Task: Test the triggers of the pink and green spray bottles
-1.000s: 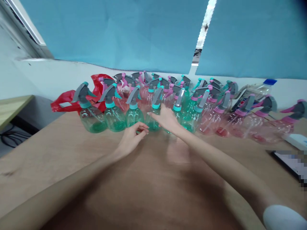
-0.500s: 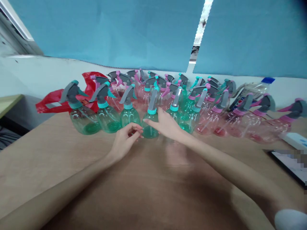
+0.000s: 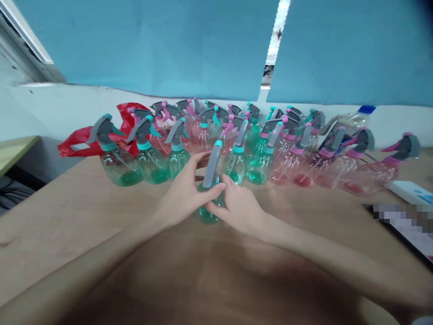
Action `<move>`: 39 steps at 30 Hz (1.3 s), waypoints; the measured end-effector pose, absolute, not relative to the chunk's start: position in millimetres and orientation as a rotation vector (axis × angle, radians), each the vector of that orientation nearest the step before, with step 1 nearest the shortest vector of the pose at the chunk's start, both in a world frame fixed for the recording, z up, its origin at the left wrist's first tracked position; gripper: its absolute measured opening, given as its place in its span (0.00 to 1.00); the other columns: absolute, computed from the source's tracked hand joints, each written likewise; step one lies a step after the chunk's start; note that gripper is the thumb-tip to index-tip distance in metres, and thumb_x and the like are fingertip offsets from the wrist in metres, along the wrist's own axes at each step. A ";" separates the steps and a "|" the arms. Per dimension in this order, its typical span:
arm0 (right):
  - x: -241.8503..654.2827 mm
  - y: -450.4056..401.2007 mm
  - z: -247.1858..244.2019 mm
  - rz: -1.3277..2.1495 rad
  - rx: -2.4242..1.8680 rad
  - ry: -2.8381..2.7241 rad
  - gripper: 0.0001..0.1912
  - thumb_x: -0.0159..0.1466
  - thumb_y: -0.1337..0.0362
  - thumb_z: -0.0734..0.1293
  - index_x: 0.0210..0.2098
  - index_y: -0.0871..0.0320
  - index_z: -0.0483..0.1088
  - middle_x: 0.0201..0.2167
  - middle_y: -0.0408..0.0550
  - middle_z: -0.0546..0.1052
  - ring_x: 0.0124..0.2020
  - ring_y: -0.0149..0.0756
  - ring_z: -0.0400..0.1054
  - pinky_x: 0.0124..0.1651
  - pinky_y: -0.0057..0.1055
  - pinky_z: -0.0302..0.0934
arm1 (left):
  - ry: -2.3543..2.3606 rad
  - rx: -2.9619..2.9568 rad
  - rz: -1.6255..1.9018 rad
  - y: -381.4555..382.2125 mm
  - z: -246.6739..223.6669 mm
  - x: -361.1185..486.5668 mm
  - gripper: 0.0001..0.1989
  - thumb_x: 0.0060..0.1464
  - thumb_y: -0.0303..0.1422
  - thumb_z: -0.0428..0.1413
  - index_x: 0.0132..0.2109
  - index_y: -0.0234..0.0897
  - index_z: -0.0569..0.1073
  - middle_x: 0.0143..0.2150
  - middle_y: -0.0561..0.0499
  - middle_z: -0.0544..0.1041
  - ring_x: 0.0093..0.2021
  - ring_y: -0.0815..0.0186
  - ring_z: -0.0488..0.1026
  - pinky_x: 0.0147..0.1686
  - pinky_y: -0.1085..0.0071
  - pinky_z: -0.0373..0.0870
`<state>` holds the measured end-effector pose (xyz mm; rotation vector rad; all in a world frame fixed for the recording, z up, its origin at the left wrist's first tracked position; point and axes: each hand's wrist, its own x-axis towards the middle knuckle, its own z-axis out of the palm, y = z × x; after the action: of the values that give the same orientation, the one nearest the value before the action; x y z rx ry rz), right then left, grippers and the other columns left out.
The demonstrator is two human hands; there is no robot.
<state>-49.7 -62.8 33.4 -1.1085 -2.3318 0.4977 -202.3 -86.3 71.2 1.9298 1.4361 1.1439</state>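
Observation:
A green spray bottle [image 3: 208, 214] with a grey trigger head and teal collar stands upright in front of the row, between my two hands. My left hand [image 3: 187, 187] is wrapped round its neck from the left, with the thumb across the near side. From the right, my right hand [image 3: 240, 203] grips the bottle's body, thumb and fingers around it. Part of the bottle is hidden behind my fingers. Nearest to my hands are another green spray bottle [image 3: 235, 167] on the right and one with a teal collar [image 3: 177, 162] on the left.
Several pink spray bottles [image 3: 287, 167] continue the row to the right, with more bottles behind. A red plastic bag [image 3: 76, 142] lies at the back left. A large clear bottle with a blue cap [image 3: 367, 109] leans at the back right. A dark-edged tablet-like object [image 3: 406, 228] lies on the wooden table [image 3: 84, 216].
The green spray bottle has come out of the row toward me. My left hand has moved from beside it to its neck, and my right hand has shifted lower on it.

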 end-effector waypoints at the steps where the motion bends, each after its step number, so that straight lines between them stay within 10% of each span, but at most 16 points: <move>1: -47.6 -66.9 31.8 0.491 -1.088 -2.346 0.28 0.63 0.49 0.60 0.57 0.59 0.60 0.49 0.57 0.73 0.44 0.51 0.72 0.39 0.43 0.64 | 1.450 1.912 1.150 -86.4 71.7 -195.3 0.29 0.53 0.39 0.60 0.59 0.41 0.60 0.57 0.46 0.70 0.51 0.58 0.73 0.48 0.62 0.73; 14: 10.5 -94.5 21.8 0.387 -1.049 -2.309 0.37 0.61 0.35 0.57 0.54 0.60 0.62 0.47 0.59 0.74 0.41 0.52 0.74 0.33 0.43 0.68 | 1.454 2.084 1.102 -103.5 77.0 -130.1 0.15 0.54 0.28 0.53 0.50 0.39 0.68 0.39 0.52 0.74 0.36 0.66 0.72 0.41 0.68 0.70; 25: 106.8 -45.3 -14.2 0.398 -0.960 -2.456 0.37 0.63 0.41 0.62 0.63 0.57 0.55 0.62 0.62 0.64 0.62 0.52 0.61 0.59 0.53 0.60 | 1.312 1.884 1.246 -65.0 63.6 -107.9 0.14 0.47 0.29 0.53 0.43 0.41 0.71 0.40 0.50 0.75 0.36 0.62 0.72 0.40 0.66 0.72; 39: 114.8 -25.3 -46.6 0.413 -1.024 -2.512 0.40 0.62 0.41 0.62 0.65 0.60 0.58 0.65 0.61 0.61 0.67 0.52 0.52 0.66 0.55 0.50 | 1.245 1.882 1.168 -59.6 64.2 -109.4 0.16 0.48 0.28 0.52 0.46 0.39 0.72 0.26 0.56 0.69 0.26 0.68 0.67 0.27 0.72 0.64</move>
<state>114.8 -25.3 -46.6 -1.0245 -2.5124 0.4132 -109.4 -59.6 64.2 1.8816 1.2446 1.1684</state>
